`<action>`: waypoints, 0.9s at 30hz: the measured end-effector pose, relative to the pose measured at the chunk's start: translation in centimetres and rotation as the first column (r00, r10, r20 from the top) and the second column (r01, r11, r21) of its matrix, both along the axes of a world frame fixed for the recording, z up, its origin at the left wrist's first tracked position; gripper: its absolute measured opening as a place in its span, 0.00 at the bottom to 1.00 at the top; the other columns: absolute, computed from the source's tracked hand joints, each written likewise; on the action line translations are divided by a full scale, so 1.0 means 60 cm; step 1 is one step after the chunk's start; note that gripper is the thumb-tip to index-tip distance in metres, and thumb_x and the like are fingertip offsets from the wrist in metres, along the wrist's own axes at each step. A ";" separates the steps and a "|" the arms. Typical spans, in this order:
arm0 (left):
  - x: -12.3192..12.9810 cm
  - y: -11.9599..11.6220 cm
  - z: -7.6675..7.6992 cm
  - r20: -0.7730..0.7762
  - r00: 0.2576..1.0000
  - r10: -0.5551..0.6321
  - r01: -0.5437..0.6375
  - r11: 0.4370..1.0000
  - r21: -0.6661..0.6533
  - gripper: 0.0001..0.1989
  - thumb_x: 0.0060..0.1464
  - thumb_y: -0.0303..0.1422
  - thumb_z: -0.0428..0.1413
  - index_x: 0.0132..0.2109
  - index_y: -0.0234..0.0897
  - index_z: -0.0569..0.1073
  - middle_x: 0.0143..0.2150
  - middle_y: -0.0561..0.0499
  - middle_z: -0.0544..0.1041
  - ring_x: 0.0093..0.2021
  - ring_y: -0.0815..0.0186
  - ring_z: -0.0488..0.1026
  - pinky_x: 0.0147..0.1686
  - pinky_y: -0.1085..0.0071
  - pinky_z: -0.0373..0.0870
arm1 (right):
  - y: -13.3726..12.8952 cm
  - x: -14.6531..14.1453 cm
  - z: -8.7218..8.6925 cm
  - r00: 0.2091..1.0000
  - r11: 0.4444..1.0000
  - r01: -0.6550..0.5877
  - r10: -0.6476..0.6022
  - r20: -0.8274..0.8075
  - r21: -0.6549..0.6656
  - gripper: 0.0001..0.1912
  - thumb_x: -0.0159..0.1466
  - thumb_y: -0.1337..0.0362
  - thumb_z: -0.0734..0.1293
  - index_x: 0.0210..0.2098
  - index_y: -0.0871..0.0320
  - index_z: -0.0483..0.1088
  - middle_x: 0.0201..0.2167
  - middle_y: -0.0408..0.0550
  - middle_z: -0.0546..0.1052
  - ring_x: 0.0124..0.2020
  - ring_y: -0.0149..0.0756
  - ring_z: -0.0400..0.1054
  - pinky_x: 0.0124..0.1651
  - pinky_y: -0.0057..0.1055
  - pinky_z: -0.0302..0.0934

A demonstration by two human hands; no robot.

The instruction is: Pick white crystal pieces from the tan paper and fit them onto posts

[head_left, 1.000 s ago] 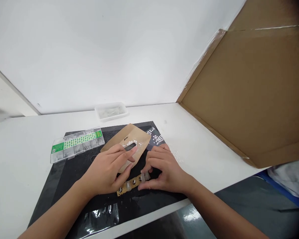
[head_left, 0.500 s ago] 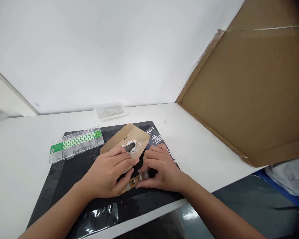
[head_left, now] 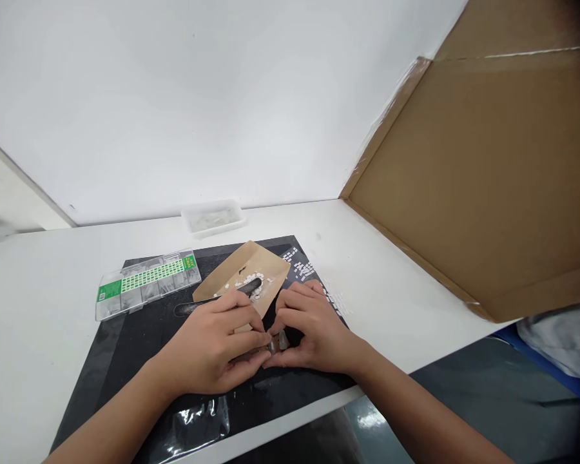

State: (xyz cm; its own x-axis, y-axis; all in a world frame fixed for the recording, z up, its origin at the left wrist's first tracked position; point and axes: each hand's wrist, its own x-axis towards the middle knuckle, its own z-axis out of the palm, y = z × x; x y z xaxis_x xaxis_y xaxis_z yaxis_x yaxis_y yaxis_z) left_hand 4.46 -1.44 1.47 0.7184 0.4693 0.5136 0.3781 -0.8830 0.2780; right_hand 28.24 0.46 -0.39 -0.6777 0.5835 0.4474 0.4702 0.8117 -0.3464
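My left hand point(head_left: 217, 345) is closed, thumb and fingertips pressed together at a small clear piece like a false nail tip point(head_left: 271, 347). My right hand point(head_left: 314, 325) curls around the same spot, thumb below and fingers above, with another clear tip point(head_left: 283, 339) showing inside its grip. The strip these tips stand on is mostly hidden by my fingers. The fingertips of both hands almost meet. Just beyond them lies a brown paper tray point(head_left: 244, 256) with small white bits point(head_left: 255, 293) in it. A dark nail file point(head_left: 244, 289) rests across the tray and the mat.
A clear compartment case point(head_left: 147, 283) with a green label lies on the black mat point(head_left: 125, 348). Behind stands a white plastic tub point(head_left: 214, 218). Small white rectangles point(head_left: 303, 267) sit at the mat's right edge. A cardboard sheet point(head_left: 464, 180) rises at the right.
My left hand has moved right and slightly down, bringing its fingertips to the right hand. The yellowish strip is now covered, and more of the nail file shows. My right hand has stayed put.
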 end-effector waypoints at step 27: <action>0.021 -0.016 -0.005 -0.156 0.987 0.038 -0.029 0.997 0.065 0.06 0.63 0.33 0.58 0.45 0.38 0.78 0.39 0.49 0.77 0.44 0.61 0.70 0.41 0.65 0.73 | -0.005 0.026 0.020 0.956 0.997 0.030 -0.048 -0.288 -0.067 0.16 0.63 0.49 0.61 0.32 0.54 0.69 0.26 0.44 0.69 0.30 0.38 0.62 0.42 0.42 0.48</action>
State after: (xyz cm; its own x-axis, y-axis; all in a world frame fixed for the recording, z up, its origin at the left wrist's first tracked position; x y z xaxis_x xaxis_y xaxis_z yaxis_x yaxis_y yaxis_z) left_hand 5.72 -2.38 1.16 0.7768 0.4649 0.4248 0.4423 -0.8829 0.1574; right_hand 29.78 0.18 0.78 -0.5006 0.6393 0.5837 0.3739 0.7678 -0.5203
